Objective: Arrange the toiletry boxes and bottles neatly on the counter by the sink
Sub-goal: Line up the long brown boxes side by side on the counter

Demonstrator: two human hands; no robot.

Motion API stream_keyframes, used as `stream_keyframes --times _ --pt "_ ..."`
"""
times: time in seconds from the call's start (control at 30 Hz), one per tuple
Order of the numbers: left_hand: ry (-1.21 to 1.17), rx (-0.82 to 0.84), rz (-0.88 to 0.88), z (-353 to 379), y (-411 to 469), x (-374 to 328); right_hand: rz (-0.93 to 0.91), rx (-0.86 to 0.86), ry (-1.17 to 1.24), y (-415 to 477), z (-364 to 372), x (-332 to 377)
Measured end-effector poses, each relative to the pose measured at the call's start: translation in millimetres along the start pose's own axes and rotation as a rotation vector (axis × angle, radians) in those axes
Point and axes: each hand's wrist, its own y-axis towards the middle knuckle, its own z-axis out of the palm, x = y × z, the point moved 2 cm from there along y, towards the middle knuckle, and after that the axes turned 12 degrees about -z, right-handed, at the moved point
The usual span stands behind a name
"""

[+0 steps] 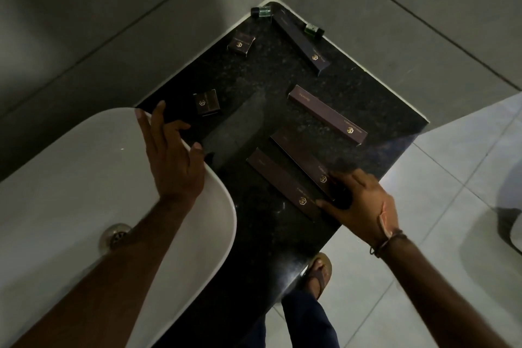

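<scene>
Meanwhile, two long boxes (pixel 293 178) lying side by side at the black counter's (pixel 254 79) near edge are touched by the right hand's (pixel 358 203) spread fingers, while the left hand (pixel 172 155) is held open, grasping nothing, over the sink rim (pixel 226 206).

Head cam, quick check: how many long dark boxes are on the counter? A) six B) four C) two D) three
B: four long dark boxes lie on the counter, one near the corner, one mid-right and two side by side at the right hand, at and.
</scene>
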Motion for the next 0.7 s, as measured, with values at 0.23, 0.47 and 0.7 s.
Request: stream_keyframes --times 0.23,0.47,0.7 --pt "0.024 -0.016 0.018 0 0 -2 0.017 -0.006 0.004 6 0 -6" --pt "0.044 0.009 -0.022 -3 -1 -7 -0.016 -0.007 -0.013 7 0 -8" --pt "0.022 0.009 -0.021 -1 -1 -5 0.035 -0.272 -0.089 28 -25 -19"
